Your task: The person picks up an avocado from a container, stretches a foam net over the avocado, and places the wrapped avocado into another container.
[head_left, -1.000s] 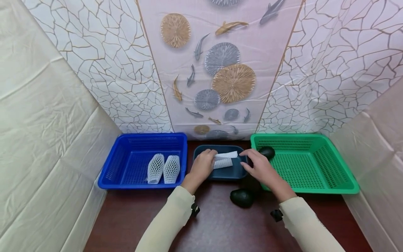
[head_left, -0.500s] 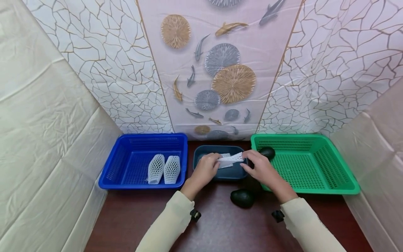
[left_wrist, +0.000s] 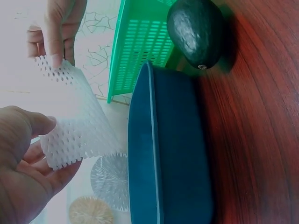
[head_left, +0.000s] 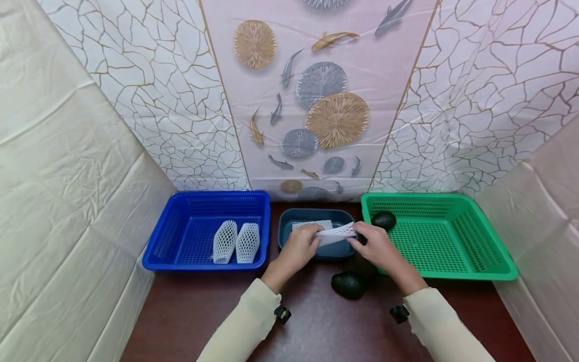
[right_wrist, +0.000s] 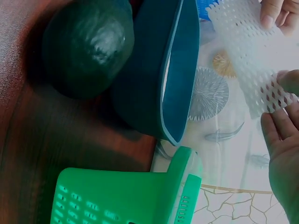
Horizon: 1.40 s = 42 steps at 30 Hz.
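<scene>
A white foam net sleeve (head_left: 335, 234) is stretched between both hands above the dark blue tub (head_left: 336, 251). My left hand (head_left: 298, 247) pinches its left end between thumb and fingers. At the other end, my right hand (head_left: 376, 244) pinches the mesh edge. In the left wrist view the sleeve (left_wrist: 86, 123) looks flattened and slanted, clear of the tub's rim. Another white foam net (head_left: 312, 224) lies in the tub, partly hidden by my left hand. On the table before the tub rests a dark green avocado (head_left: 348, 284).
At the left, a blue basket (head_left: 154, 259) holds two bulging foam net sleeves (head_left: 236, 243); their contents are unclear. A green basket (head_left: 452, 274) at the right has an avocado (head_left: 384, 220) at its left side. A patterned cloth (head_left: 334, 166) hangs behind.
My left hand has lifted one foam net sleeve off the other and moved slightly right with it. My right hand, apart from the net earlier, has taken hold of its right end.
</scene>
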Motion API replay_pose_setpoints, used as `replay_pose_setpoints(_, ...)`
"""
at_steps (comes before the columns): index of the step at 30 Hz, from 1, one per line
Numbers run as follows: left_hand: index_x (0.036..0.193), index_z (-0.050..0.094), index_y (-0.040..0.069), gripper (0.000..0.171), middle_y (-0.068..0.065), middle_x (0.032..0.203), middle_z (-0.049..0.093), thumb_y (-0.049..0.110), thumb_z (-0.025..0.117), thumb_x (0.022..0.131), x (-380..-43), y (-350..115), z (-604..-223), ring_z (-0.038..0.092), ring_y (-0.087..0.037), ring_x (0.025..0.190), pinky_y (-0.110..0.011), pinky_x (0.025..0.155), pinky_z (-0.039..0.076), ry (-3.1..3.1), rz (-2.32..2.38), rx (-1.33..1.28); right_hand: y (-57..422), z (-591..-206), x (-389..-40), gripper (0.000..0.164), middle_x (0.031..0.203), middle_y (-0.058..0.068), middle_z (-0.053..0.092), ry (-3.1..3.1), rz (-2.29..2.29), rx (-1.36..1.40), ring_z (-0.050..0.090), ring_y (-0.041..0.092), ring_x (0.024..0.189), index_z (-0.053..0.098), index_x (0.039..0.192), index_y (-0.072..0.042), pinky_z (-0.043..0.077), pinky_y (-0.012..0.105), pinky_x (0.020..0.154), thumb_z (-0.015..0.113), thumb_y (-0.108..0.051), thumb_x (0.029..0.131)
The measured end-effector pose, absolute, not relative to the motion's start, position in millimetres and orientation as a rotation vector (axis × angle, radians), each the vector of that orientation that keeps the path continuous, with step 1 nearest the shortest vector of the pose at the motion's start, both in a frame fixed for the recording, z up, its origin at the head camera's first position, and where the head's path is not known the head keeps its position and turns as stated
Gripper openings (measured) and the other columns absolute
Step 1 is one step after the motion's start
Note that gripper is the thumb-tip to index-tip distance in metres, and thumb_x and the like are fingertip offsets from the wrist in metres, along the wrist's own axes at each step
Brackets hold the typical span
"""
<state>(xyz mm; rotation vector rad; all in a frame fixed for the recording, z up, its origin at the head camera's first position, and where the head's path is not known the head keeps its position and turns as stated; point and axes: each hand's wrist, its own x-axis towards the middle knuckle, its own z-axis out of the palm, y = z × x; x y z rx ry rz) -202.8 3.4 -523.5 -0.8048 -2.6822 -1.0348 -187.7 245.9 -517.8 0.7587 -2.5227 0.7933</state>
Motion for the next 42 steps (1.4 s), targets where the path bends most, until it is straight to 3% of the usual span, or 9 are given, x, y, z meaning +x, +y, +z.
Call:
replay_pose_setpoints(4, 0.117, 0.073, 0.011, 0.018, -0.006, 0.120, 0.075, 0.015, 0.067, 0.101, -199.9, 4.6, -521.9, 0.071, -0.018, 0.106, -0.036, 0.090, 0.059, -2.681, -1.034, -0.799, 246.3, -516.8, -185.4, 0.022, 0.098, 0.004, 0.071, -2.477, 0.792, 0.780, 0.054, 0.010, 0.074, 0.065, 0.090, -0.010, 0.048, 0.028, 0.060, 0.084, -0.002, 0.083)
replay_pose_setpoints(14, 0.116, 0.073, 0.010, 0.017, -0.006, 0.116, 0.076, 0.014, 0.067, 0.101, -195.9, 5.7, -523.1, 0.072, -0.018, 0.105, -0.036, 0.090, 0.059, -2.673, -1.032, -0.822, 247.0, -518.7, -181.6, 0.022, 0.100, 0.008, 0.073, -2.405, 0.800, 0.809, 0.062, 0.014, 0.077, 0.070, 0.094, -0.006, 0.053, 0.030, 0.061, 0.085, 0.000, 0.079)
replay_pose_setpoints(26, 0.133, 0.068, 0.008, 0.034, -0.008, 0.134, 0.069, 0.026, 0.055, 0.107, -207.3, 0.6, -513.1, 0.067, -0.019, 0.115, -0.035, 0.097, 0.057, -2.739, -1.284, -0.968, 245.0, -518.8, -179.3, 0.020, 0.105, 0.012, 0.075, -2.399, 0.765, 0.850, 0.071, 0.023, 0.091, 0.073, 0.095, -0.003, 0.061, 0.040, 0.072, 0.083, 0.004, 0.080)
replay_pose_setpoints(33, 0.129, 0.070, 0.007, 0.030, -0.007, 0.116, 0.075, 0.021, 0.062, 0.104, -219.1, 6.8, -513.6, 0.068, -0.014, 0.100, -0.027, 0.090, 0.055, -2.791, -1.490, -1.064, 243.7, -518.1, -178.8, 0.023, 0.107, 0.011, 0.075, -2.319, 0.756, 0.914, 0.074, 0.026, 0.098, 0.074, 0.093, -0.004, 0.061, 0.038, 0.075, 0.083, 0.009, 0.077)
replay_pose_setpoints(35, 0.126, 0.072, 0.007, 0.027, -0.006, 0.110, 0.075, 0.019, 0.064, 0.102, -217.6, 9.2, -513.4, 0.068, -0.012, 0.097, -0.025, 0.087, 0.054, -2.779, -1.534, -1.045, 243.2, -518.3, -179.4, 0.025, 0.106, 0.009, 0.076, -2.303, 0.766, 0.927, 0.074, 0.025, 0.100, 0.074, 0.094, -0.004, 0.060, 0.036, 0.079, 0.083, 0.010, 0.076)
replay_pose_setpoints(42, 0.112, 0.076, 0.007, 0.016, -0.003, 0.097, 0.075, 0.015, 0.070, 0.098, -213.0, 16.5, -513.8, 0.065, -0.006, 0.086, -0.022, 0.079, 0.054, -2.701, -1.655, -0.962, 242.3, -518.3, -179.3, 0.031, 0.106, 0.006, 0.075, -2.263, 0.837, 0.989, 0.073, 0.025, 0.099, 0.076, 0.097, -0.006, 0.048, 0.008, 0.094, 0.079, 0.015, 0.075)
